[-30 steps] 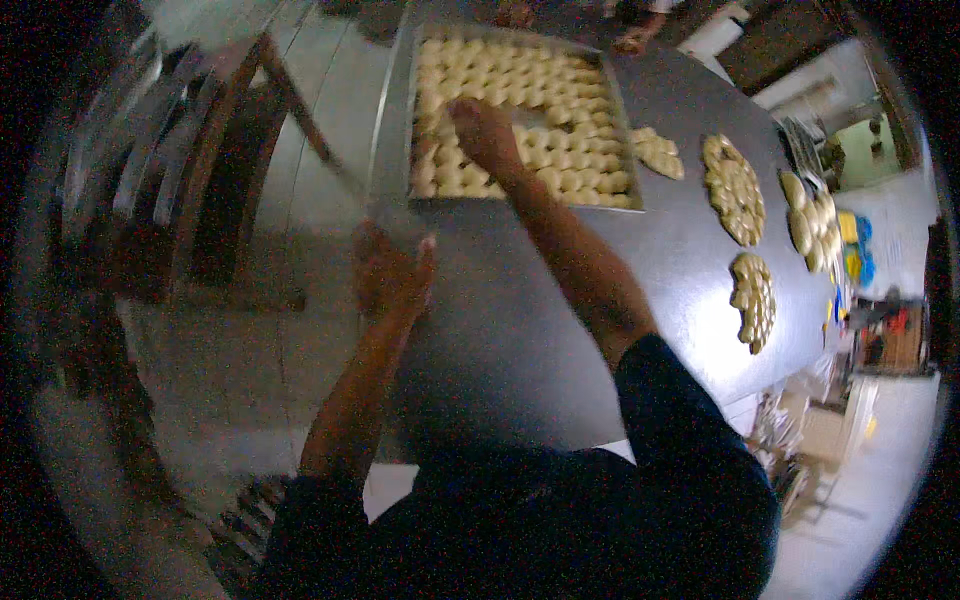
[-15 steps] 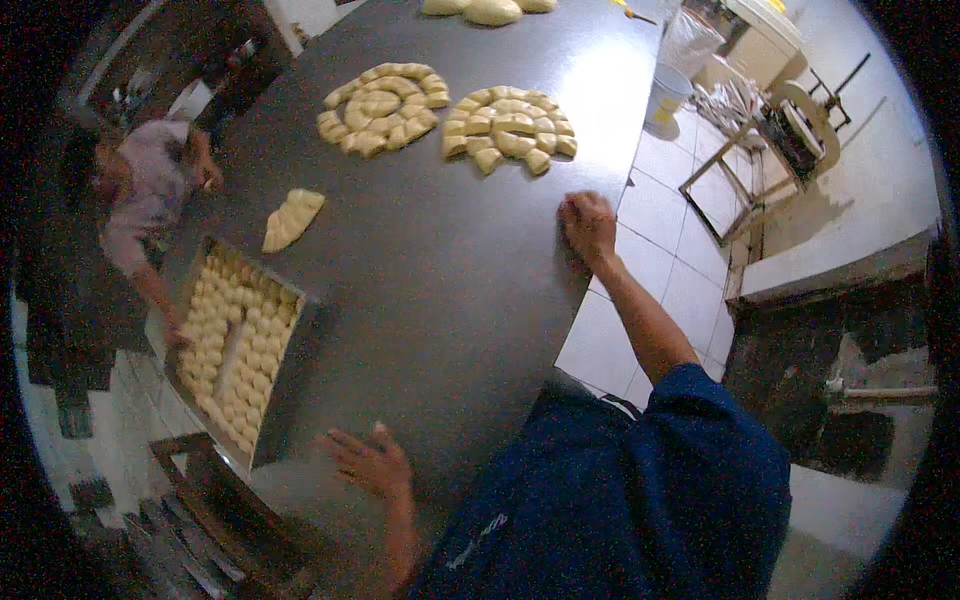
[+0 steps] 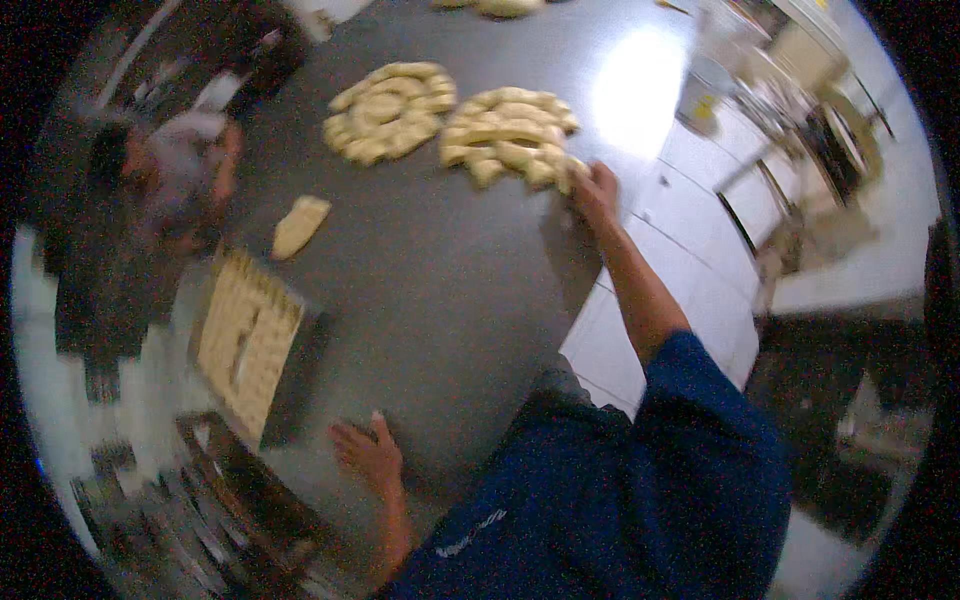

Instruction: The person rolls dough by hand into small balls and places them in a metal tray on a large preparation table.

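At the right edge of the metal table point(image 3: 430, 300), my right hand point(image 3: 598, 193) has its fingers closed on a pale dough piece point(image 3: 574, 174). That piece touches or nearly touches the lower right of a cluster of dough pieces point(image 3: 512, 112); blur hides the exact contact. Left of this cluster lies a ring-shaped arrangement of dough pieces point(image 3: 385, 75). A lone segmented dough strip point(image 3: 300, 227) rests farther left. My left hand point(image 3: 370, 452) is open and holds nothing, its fingers spread over the near left part of the table.
A tray point(image 3: 284, 395) filled with rows of dough balls stands at the table's left edge. Beyond it is a blurred person point(image 3: 185, 165). More dough point(image 3: 508, 6) lies at the far end. On the right are a bucket point(image 3: 704, 95) and a framed stand point(image 3: 790, 190) on tiled floor.
My right hand has moved up to the right cluster, where a dough piece shows at its fingers. The other person's arm has drawn back from the tray. The view has shifted slightly.
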The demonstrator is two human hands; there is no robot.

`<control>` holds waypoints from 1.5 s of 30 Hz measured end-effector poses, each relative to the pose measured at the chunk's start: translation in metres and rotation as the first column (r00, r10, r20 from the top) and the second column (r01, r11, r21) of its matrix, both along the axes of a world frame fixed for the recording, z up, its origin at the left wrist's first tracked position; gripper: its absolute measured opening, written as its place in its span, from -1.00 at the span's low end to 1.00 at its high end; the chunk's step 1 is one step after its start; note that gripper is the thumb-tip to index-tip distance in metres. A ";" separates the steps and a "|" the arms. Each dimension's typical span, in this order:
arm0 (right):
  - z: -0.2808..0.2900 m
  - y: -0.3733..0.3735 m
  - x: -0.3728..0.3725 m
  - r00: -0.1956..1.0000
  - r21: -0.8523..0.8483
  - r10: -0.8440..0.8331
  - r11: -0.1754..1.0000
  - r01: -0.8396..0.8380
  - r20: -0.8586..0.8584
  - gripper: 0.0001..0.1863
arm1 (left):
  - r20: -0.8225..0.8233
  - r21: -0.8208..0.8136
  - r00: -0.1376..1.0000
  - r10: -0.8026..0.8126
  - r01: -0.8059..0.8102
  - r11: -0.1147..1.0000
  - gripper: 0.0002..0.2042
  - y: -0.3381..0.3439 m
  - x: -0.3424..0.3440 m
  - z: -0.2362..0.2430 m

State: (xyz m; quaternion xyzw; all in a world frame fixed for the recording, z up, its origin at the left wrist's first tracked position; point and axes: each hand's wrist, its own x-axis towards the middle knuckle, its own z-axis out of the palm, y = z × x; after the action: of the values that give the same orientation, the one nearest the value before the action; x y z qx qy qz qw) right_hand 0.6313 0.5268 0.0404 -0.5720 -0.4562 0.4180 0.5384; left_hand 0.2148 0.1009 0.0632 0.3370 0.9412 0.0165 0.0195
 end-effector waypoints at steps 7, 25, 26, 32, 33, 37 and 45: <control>0.014 -0.239 -0.173 0.667 -0.090 0.719 0.664 -0.743 -0.194 -0.79 | 0.710 0.674 0.442 -0.549 -0.198 0.712 -0.41 0.089 0.065 -0.005; 0.048 -0.320 -0.224 0.482 -0.143 0.816 0.544 -0.827 0.319 -0.67 | 0.775 0.625 0.376 -0.509 -0.582 0.521 -0.45 0.011 0.050 0.002; 0.065 -0.345 -0.247 0.426 -0.128 0.857 0.476 -0.870 0.291 -0.68 | 0.832 0.552 0.388 -0.396 -0.640 0.535 -0.46 0.010 0.022 0.004; 0.031 -0.272 -0.094 0.082 -0.158 0.466 0.453 -0.878 0.881 -0.77 | 0.241 0.483 0.701 -0.672 0.514 0.709 -0.58 -0.190 -0.085 -0.029; 0.001 -0.237 -0.059 -0.060 -0.093 0.081 0.518 -0.850 0.995 -0.71 | 0.094 0.407 0.686 -0.722 0.636 0.656 -0.60 -0.185 -0.083 -0.036; 0.025 -0.169 -0.191 0.296 0.047 0.215 0.732 -0.679 0.931 -0.64 | -0.023 0.437 0.839 -0.544 0.498 0.749 -0.65 -0.043 -0.069 0.009; 0.033 -0.130 -0.145 -0.053 -0.155 0.315 0.308 -0.938 0.948 -0.64 | -0.203 0.432 0.843 -0.497 0.533 0.727 -0.83 -0.118 -0.098 -0.050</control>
State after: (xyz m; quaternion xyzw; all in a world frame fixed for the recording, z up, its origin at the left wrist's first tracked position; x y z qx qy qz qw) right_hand 0.4859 0.3967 0.0733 -0.1796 -0.9774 0.0970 0.0559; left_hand 0.1166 -0.0171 0.0127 0.5794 0.7772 0.2268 -0.0939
